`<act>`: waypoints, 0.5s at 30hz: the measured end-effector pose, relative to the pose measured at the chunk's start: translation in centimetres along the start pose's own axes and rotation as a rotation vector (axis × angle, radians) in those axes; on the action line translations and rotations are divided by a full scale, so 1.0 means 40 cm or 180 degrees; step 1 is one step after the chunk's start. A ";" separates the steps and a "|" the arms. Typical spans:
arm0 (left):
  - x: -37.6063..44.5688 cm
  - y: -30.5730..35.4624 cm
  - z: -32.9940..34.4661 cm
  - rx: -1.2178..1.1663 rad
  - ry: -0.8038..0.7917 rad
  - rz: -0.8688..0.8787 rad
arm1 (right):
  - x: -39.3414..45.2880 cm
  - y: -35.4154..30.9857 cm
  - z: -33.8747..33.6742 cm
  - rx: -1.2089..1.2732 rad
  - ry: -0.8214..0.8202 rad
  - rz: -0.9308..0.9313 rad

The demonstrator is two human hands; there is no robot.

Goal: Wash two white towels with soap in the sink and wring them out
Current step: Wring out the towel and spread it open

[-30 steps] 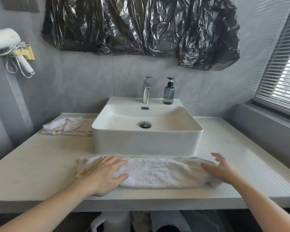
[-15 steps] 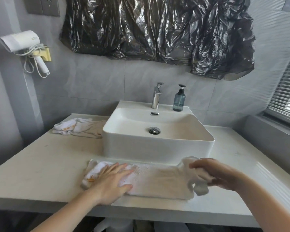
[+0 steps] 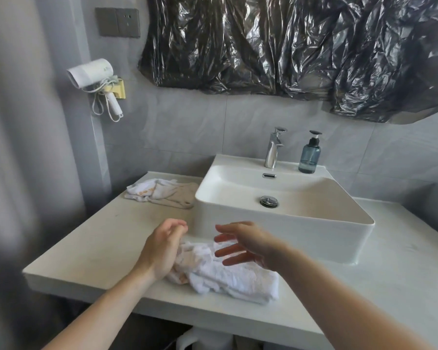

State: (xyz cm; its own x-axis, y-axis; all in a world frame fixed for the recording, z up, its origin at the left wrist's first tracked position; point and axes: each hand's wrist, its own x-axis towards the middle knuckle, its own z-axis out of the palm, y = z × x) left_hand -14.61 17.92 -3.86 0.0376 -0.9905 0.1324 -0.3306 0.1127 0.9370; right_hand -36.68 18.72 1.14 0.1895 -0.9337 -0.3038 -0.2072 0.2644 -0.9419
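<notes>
A white rectangular ceramic sink (image 3: 283, 223) stands on the pale stone tabletop (image 3: 91, 248). Behind its basin, on the back ledge, a chrome tap (image 3: 273, 147) stands left of a blue-grey pump soap bottle (image 3: 309, 155). A crumpled white terry towel (image 3: 228, 274) lies before the sink, at its left; another bunched white towel (image 3: 159, 193) lies left of the sink, further back.

walls: grey tiles (image 3: 187, 127) covering the back wall, seams showing
plastic sheet: crumpled black plastic sheet (image 3: 288, 46) hanging high on the wall, catching glare
switch plate: grey switch plate (image 3: 117, 22) sitting at upper left
hair dryer: white hair dryer (image 3: 91, 73) resting in a yellow holder (image 3: 118, 87), cord dangling
counter: pale stone counter (image 3: 91, 246) running along the wall
light: soft daylight coming in from the right
</notes>
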 end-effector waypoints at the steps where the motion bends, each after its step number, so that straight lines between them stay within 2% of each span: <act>1: 0.001 -0.009 -0.006 0.0185 -0.0080 -0.0072 | 0.000 0.015 -0.007 -0.0233 0.0157 -0.0134; 4: 0.013 -0.049 -0.004 0.1095 -0.0441 -0.0172 | -0.015 0.088 -0.064 -0.1300 0.0891 -0.0551; 7: 0.039 -0.061 0.010 0.1629 -0.0674 -0.0443 | -0.038 0.181 -0.126 -0.2087 0.1381 -0.0447; 11: 0.088 -0.067 0.043 0.1986 -0.0811 -0.0706 | -0.045 0.272 -0.143 -0.1910 0.1258 0.0085; 15: 0.113 -0.088 0.048 0.1289 -0.0838 -0.0886 | -0.008 0.276 -0.117 -0.1395 0.1174 0.0113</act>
State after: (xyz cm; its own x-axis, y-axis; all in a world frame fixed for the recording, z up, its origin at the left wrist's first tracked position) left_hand -15.07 12.87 -7.17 -0.0443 -0.9707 -0.2362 -0.6799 -0.1440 0.7191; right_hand -43.53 20.81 -8.50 -0.1559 -0.9693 -0.1899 -0.6009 0.2456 -0.7607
